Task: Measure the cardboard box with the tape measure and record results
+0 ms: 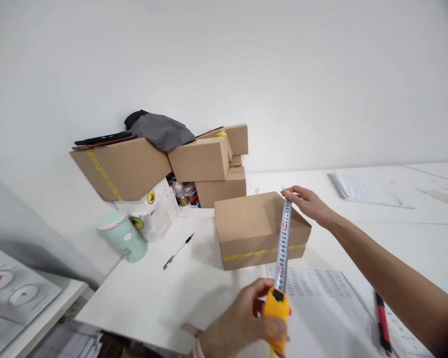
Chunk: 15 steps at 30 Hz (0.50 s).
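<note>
My left hand [246,315] is wrapped round the yellow case of a tape measure [276,311] low in the head view. Its silvery blade [282,243] is drawn out, running up and away across a closed cardboard box [246,219] with a yellow tape strip along its side. At the blade's far end, my right hand [306,201] pinches the tip between thumb and fingers, by the box's far top edge. Under the case and blade lies a printed sheet [317,308] on the white table [145,308].
A black pen [178,251] lies left of the box; a red and black marker [383,323] lies at right. A mint tumbler [125,236] stands by a white avocado-print carton [159,211]. Stacked cardboard boxes [197,159] carry a grey cloth [159,129]. Papers [366,186] sit at back right.
</note>
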Each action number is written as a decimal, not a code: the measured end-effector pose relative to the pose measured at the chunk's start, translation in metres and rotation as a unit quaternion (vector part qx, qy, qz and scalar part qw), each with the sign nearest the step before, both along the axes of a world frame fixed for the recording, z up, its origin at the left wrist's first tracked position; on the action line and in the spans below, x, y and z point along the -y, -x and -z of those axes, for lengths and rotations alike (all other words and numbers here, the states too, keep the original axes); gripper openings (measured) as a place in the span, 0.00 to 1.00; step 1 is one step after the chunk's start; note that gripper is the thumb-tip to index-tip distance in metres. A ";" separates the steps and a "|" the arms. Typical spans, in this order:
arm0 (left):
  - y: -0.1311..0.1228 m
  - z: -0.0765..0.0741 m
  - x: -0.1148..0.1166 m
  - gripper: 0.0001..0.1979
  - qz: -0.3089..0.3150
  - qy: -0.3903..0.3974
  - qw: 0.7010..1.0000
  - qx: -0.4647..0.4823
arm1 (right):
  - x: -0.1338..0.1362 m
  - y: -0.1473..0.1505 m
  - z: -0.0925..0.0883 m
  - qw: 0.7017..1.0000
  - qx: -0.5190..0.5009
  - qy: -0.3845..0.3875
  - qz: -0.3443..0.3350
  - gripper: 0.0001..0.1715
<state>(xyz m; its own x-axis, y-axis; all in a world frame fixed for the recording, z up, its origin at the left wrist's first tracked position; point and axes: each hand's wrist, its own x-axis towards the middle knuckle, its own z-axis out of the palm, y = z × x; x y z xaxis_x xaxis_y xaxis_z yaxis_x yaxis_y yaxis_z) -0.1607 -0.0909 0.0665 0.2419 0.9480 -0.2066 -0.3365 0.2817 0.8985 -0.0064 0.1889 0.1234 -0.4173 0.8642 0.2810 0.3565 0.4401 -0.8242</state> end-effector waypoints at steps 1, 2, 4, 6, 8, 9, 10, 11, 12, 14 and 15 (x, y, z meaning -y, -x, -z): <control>-0.014 0.006 -0.002 0.36 -0.019 -0.002 0.999 0.034 | -0.001 0.011 -0.007 0.999 0.031 -0.015 -0.023 0.22; -0.028 0.009 -0.005 0.37 -0.042 -0.009 0.997 0.062 | -0.003 0.024 -0.013 0.997 0.063 -0.028 -0.039 0.22; -0.051 0.006 -0.012 0.37 -0.092 -0.023 0.990 0.107 | -0.009 0.049 -0.020 0.991 0.118 -0.039 -0.045 0.24; -0.064 -0.006 -0.019 0.36 -0.144 -0.027 0.981 0.124 | -0.016 0.071 -0.018 0.987 0.151 -0.042 -0.029 0.28; -0.067 -0.019 -0.026 0.37 -0.188 -0.014 0.975 0.118 | -0.022 0.087 -0.011 0.983 0.176 -0.041 -0.017 0.32; -0.065 -0.024 -0.029 0.37 -0.205 -0.007 0.972 0.112 | -0.025 0.091 -0.006 0.981 0.188 -0.041 -0.016 0.34; -0.063 -0.027 -0.032 0.38 -0.217 -0.001 0.970 0.105 | -0.027 0.094 -0.001 0.979 0.199 -0.041 -0.019 0.36; -0.060 -0.029 -0.035 0.38 -0.226 0.003 0.969 0.098 | -0.029 0.096 0.003 0.977 0.210 -0.042 -0.021 0.38; -0.058 -0.030 -0.038 0.38 -0.232 0.003 0.968 0.093 | -0.030 0.097 0.006 0.975 0.218 -0.043 -0.023 0.40; -0.054 -0.030 -0.041 0.38 -0.237 0.000 0.967 0.089 | -0.031 0.097 0.010 0.972 0.231 -0.045 -0.018 0.44; -0.054 -0.030 -0.042 0.38 -0.237 0.002 0.967 0.089 | -0.032 0.097 0.011 0.971 0.236 -0.045 -0.013 0.46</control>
